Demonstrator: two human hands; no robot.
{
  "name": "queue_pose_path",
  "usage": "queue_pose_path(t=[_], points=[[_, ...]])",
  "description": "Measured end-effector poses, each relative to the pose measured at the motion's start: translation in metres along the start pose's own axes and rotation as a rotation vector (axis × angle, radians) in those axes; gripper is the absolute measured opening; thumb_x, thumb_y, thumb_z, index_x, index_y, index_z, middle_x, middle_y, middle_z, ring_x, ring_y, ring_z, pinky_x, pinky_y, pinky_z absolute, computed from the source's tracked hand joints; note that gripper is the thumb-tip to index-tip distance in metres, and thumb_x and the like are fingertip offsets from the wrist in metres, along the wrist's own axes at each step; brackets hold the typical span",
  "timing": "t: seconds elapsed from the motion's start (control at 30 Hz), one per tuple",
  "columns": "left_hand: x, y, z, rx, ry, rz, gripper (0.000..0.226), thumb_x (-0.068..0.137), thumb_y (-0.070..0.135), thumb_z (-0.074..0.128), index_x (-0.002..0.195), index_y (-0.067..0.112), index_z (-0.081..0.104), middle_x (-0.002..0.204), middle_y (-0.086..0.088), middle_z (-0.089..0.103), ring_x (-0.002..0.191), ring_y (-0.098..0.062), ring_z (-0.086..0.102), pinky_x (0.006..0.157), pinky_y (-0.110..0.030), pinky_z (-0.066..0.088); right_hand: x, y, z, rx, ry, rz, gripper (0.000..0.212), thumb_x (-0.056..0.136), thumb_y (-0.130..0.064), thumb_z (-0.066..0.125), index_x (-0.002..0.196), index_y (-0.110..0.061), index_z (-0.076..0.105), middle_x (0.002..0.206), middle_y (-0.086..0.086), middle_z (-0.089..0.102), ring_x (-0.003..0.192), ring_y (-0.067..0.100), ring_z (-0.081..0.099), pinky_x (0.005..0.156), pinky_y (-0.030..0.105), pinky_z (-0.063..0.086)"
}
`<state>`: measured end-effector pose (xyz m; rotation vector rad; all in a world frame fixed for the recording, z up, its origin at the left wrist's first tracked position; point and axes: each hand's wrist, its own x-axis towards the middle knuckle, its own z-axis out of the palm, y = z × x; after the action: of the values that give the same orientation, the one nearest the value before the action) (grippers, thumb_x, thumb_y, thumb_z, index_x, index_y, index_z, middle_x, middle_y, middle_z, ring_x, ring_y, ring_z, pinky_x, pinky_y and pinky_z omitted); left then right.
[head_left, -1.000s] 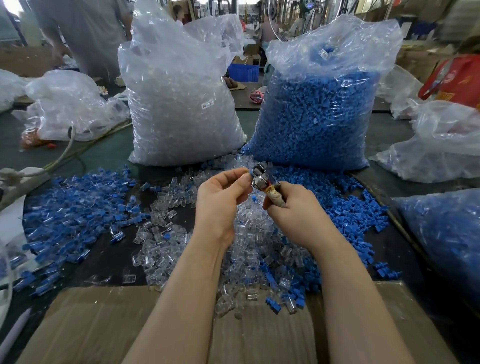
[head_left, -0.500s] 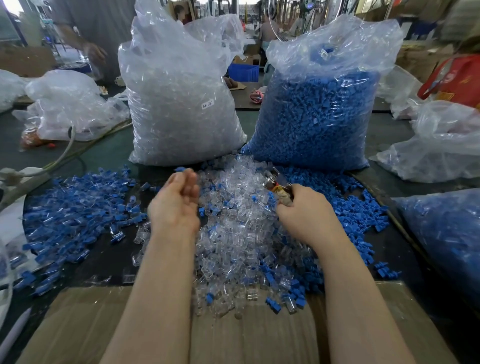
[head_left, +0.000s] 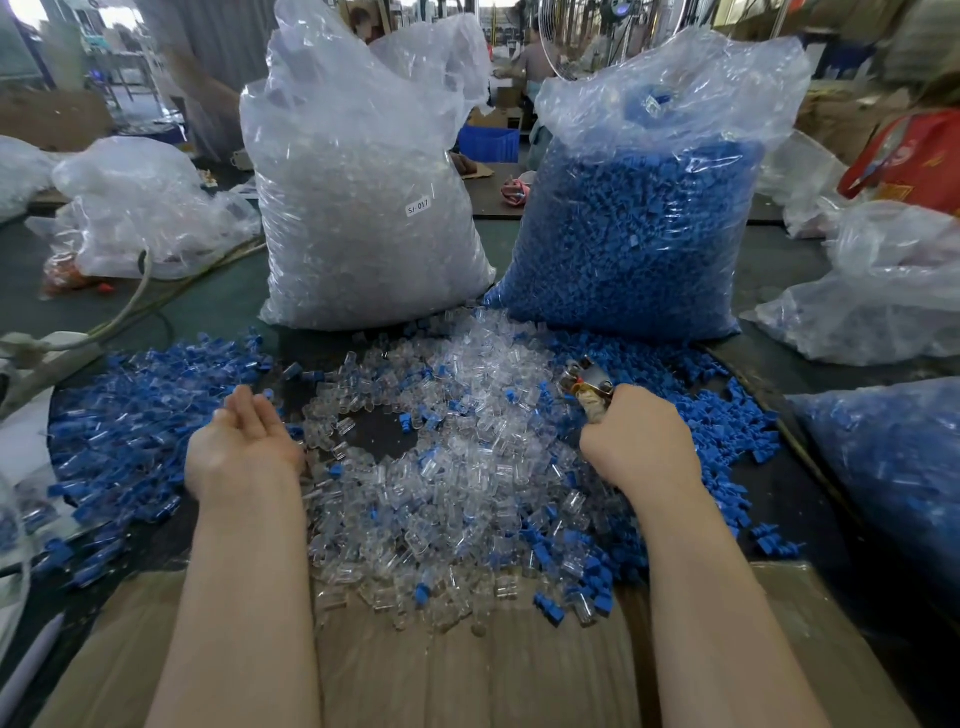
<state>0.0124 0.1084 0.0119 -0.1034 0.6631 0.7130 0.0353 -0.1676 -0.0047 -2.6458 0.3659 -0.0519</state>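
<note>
A heap of small clear plastic caps (head_left: 457, 467) covers the middle of the dark table, with loose blue pieces mixed in. My left hand (head_left: 241, 441) hovers palm-up at the heap's left edge, fingers relaxed and holding nothing. On the heap's right side my right hand (head_left: 636, 441) grips a small metal hand tool (head_left: 587, 382) with a taped handle, its jaws pointing up and away. To the left lies a spread of assembled blue-and-clear pieces (head_left: 135, 415). Loose blue plugs (head_left: 727, 415) are piled on the right.
Two tall plastic bags stand behind the heap: one of clear caps (head_left: 358, 208), one of blue plugs (head_left: 639, 218). More bags lie at the left (head_left: 140, 208) and right (head_left: 883, 291). Flat cardboard (head_left: 467, 670) covers the near edge. A cable (head_left: 124, 306) runs across the left.
My left hand has left the tool and swung out leftward over the blue-and-clear pieces, now empty with the palm up. My right hand, still holding the tool, has dropped slightly to the right.
</note>
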Motion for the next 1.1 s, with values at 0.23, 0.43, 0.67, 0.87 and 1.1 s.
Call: queue_pose_path(t=[0.23,0.43,0.67,0.87,1.1], points=[[0.002,-0.017,-0.007,1.373,-0.331,0.501,0.028,0.095,0.004,0.055,0.118,0.016,0.066,0.101,0.002,0.069,0.069,-0.005,0.059,0.066,-0.021,0.05,-0.003,0.0,-0.003,-0.01,0.03,0.057,0.027,0.084,-0.014,0.061,0.072,-0.017,0.037,0.071,0.003,0.043,0.059,0.016,0.039,0.046,0.026,0.024],[0.006,-0.032,-0.015,2.575,-0.439,0.768,0.041,0.093,0.004,0.045,0.133,0.008,0.051,0.133,-0.02,0.053,0.124,-0.041,0.042,0.098,-0.048,0.039,-0.003,0.0,-0.001,-0.024,0.022,0.059,0.031,0.085,-0.016,0.061,0.072,-0.018,0.033,0.072,0.003,0.041,0.059,0.017,0.037,0.047,0.027,0.023],[0.003,-0.04,-0.019,2.381,-0.686,0.68,0.048,0.091,0.0,0.048,0.137,0.012,0.054,0.129,-0.011,0.061,0.098,-0.025,0.063,0.077,-0.036,0.053,-0.005,0.0,-0.001,-0.041,-0.006,0.078,0.027,0.085,-0.017,0.061,0.072,-0.017,0.037,0.072,0.003,0.042,0.059,0.018,0.038,0.05,0.028,0.027],[-0.002,-0.05,-0.021,2.124,-0.861,0.456,0.048,0.091,-0.001,0.055,0.135,0.02,0.058,0.127,0.002,0.063,0.072,0.0,0.055,0.057,-0.012,0.045,-0.005,-0.002,-0.001,-0.048,-0.007,0.052,0.019,0.086,-0.02,0.06,0.092,-0.013,0.044,0.084,0.006,0.046,0.076,0.028,0.045,0.064,0.033,0.034],[-0.001,-0.047,-0.022,2.409,-0.764,0.536,0.039,0.09,0.017,0.061,0.128,0.023,0.06,0.138,-0.01,0.048,0.102,-0.027,0.061,0.09,-0.042,0.054,-0.002,0.002,0.002,-0.109,-0.038,0.091,0.027,0.087,-0.022,0.061,0.076,-0.015,0.038,0.084,0.006,0.049,0.062,0.02,0.041,0.051,0.03,0.03]])
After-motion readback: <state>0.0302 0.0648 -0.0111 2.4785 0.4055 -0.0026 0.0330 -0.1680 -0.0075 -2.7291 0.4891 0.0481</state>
